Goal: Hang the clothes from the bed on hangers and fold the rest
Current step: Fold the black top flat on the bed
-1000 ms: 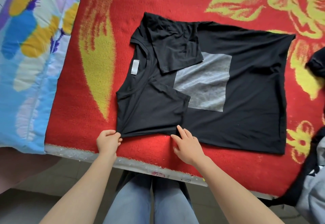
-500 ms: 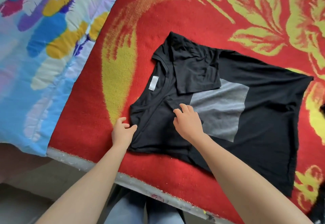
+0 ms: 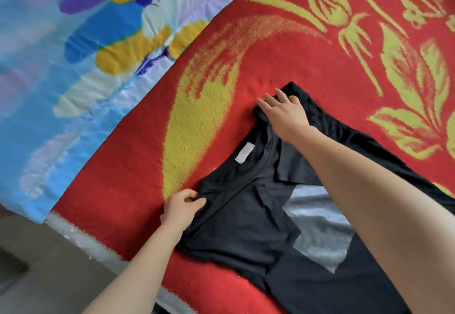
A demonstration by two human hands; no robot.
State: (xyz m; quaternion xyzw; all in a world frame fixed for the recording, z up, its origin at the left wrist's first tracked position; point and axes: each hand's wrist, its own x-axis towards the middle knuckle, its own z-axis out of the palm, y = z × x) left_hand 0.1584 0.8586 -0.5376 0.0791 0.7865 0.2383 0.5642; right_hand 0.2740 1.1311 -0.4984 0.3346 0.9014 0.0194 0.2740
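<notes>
A black T-shirt (image 3: 246, 225) with a grey square print lies flat on the red blanket (image 3: 283, 50), both sleeves folded inward over its body. A white label shows inside its collar. My left hand (image 3: 183, 206) pinches the near shoulder corner of the shirt. My right hand (image 3: 283, 111) lies on the far shoulder corner, fingers curled over the fabric edge there. My right forearm crosses over the shirt and hides part of the print.
The red blanket with yellow flower patterns covers the bed. A blue, yellow and purple patterned sheet (image 3: 73, 55) lies at the left. The bed's near edge (image 3: 81, 237) runs diagonally at lower left, with the floor below it.
My right hand has moved from the shirt's chest up to the far shoulder corner. My left hand stays at the near shoulder. The view has shifted so the shirt sits lower right.
</notes>
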